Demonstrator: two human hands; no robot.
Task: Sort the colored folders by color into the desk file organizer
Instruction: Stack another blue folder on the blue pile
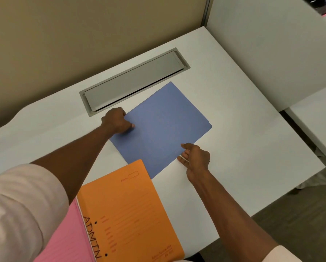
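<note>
1. Left hand (115, 121) — pinches the left edge of the blue folder (162, 127), thumb on top.
2. Right hand (196, 159) — fingers loose and apart, touching its near-right edge.
3. Blue folder lies flat on my white desk (243, 148), partly under the orange folder (128, 214); pink folder (67, 239) beside that.

Orange folder (128, 210): bottom end cut off by the lower frame edge; printed form text too faint to read, only handwritten "ADMIN" along the spine is legible. It covers the blue folder's (162, 127) near corner. Pink folder (64, 241): mostly hidden under the orange one and the left sleeve (20, 208), bottom cut off. Left hand (117, 120): fingers curl over the blue folder's edge, tips out of sight. Right sleeve (285, 255) barely in frame. Top right corner: dark clutter, blurred, can't identify. Desk (243, 129) runs off the left edge.
</note>
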